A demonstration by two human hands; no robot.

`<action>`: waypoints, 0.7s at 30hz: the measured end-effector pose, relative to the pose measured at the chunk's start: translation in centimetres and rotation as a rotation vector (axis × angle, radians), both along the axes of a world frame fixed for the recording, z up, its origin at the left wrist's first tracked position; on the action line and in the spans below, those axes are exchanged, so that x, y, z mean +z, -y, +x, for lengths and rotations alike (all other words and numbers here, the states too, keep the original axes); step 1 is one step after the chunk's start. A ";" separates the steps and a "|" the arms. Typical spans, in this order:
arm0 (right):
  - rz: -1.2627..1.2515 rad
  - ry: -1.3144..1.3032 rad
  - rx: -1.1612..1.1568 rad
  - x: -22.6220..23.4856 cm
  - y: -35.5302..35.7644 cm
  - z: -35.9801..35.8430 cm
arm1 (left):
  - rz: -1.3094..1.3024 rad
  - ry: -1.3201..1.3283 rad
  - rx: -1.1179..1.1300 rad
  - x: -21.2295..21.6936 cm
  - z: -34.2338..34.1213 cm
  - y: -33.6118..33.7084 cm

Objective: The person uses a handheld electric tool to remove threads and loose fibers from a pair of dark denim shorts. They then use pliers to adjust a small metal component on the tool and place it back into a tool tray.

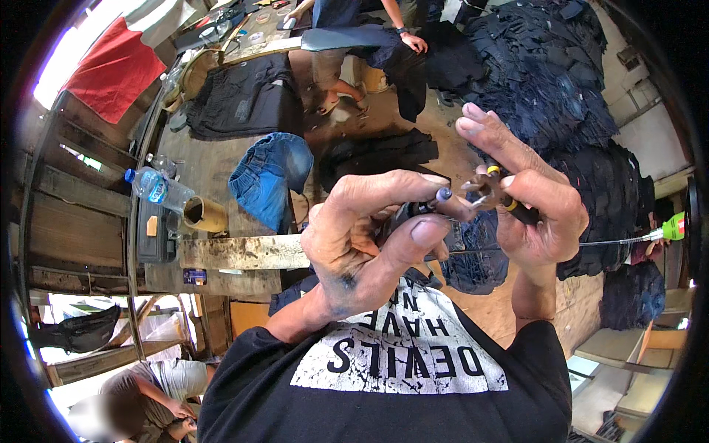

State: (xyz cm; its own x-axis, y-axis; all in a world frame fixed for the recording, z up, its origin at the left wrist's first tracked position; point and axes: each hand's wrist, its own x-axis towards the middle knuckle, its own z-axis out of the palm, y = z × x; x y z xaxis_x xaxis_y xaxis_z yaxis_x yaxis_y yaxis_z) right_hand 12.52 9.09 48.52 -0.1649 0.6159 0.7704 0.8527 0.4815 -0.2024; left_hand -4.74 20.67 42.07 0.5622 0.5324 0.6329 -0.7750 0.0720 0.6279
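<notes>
Large black letters (441, 356) stand upside down on the white panel (402, 382) of the shirt (255, 399). Pale lettering marks the bottle (176, 196)'s blue label (157, 193); the box (195, 276)'s print is too small.

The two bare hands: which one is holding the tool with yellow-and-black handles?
The right hand holds that tool; the left hand, by contrast, pinches a small object with a purplish tip.

plank wall (77, 240), left | brown floor (380, 124) | wooden table (203, 159) | bright opening (59, 68), upper left

head fisheye | faces down | close above left grip (362, 273), right grip (545, 221)
</notes>
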 end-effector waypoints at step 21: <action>0.071 0.370 -0.039 0.7 -1.4 3.0 | 0.057 -0.194 0.268 0.6 0.4 0.3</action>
